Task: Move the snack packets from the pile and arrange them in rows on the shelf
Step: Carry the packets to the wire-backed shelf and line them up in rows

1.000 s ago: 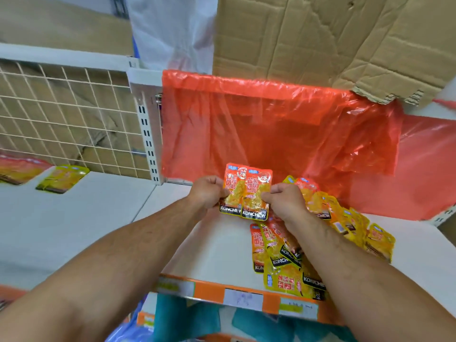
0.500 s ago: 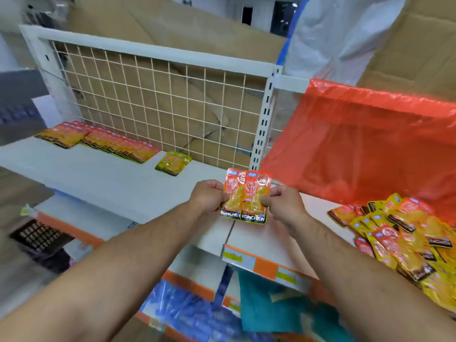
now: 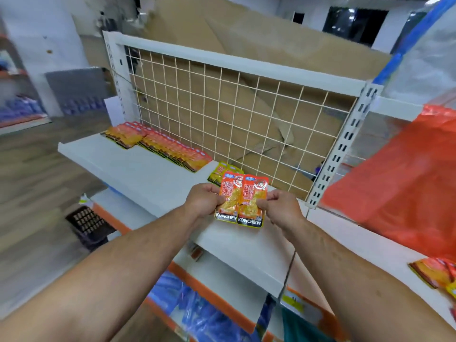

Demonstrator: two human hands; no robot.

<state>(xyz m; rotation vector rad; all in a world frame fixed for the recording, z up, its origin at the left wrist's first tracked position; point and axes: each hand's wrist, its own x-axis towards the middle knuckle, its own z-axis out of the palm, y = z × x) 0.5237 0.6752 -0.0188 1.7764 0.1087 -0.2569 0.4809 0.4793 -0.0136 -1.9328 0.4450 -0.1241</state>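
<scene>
Two orange KONCHEW snack packets (image 3: pixel 243 199) are held side by side above the white shelf (image 3: pixel 138 166). My left hand (image 3: pixel 203 202) pinches the left packet's edge and my right hand (image 3: pixel 278 208) pinches the right one. A row of orange packets (image 3: pixel 172 149) lies along the shelf's back, with a small stack (image 3: pixel 123 135) at its left end. Yellow packets (image 3: pixel 219 172) lie just behind the held ones. The edge of the pile (image 3: pixel 436 274) shows at the far right.
A wire grid back panel (image 3: pixel 234 114) with cardboard behind it closes the shelf. A red plastic bag (image 3: pixel 404 183) hangs over the right bay. Lower shelves with orange price strips (image 3: pixel 217 302) and blue goods sit below. A dark crate (image 3: pixel 86 223) stands on the floor.
My view and both hands have swung left from the pile bay to the shelf with the rows. The two packets stay gripped the same way.
</scene>
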